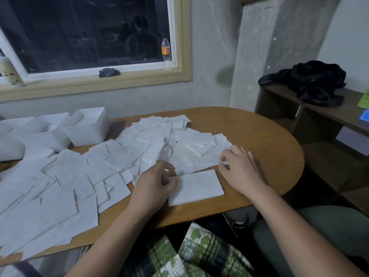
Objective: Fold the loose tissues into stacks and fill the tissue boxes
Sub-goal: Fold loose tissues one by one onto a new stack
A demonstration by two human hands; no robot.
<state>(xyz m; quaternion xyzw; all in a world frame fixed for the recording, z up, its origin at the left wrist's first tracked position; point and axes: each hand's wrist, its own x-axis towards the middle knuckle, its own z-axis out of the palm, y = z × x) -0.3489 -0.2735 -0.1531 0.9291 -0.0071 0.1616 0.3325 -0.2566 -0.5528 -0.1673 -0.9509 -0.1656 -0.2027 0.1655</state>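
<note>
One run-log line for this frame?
stage: folding | left hand at folded stack edge | right hand pinches loose tissue | boxes far left

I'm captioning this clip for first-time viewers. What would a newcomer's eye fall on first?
First, the sprawl of loose tissues covering the left and middle of the wooden table. Next, both hands near the front edge: the left hand touches a neat folded stack, the right hand pinches a tissue corner from the sprawl. White tissue boxes stand at the far left.
</note>
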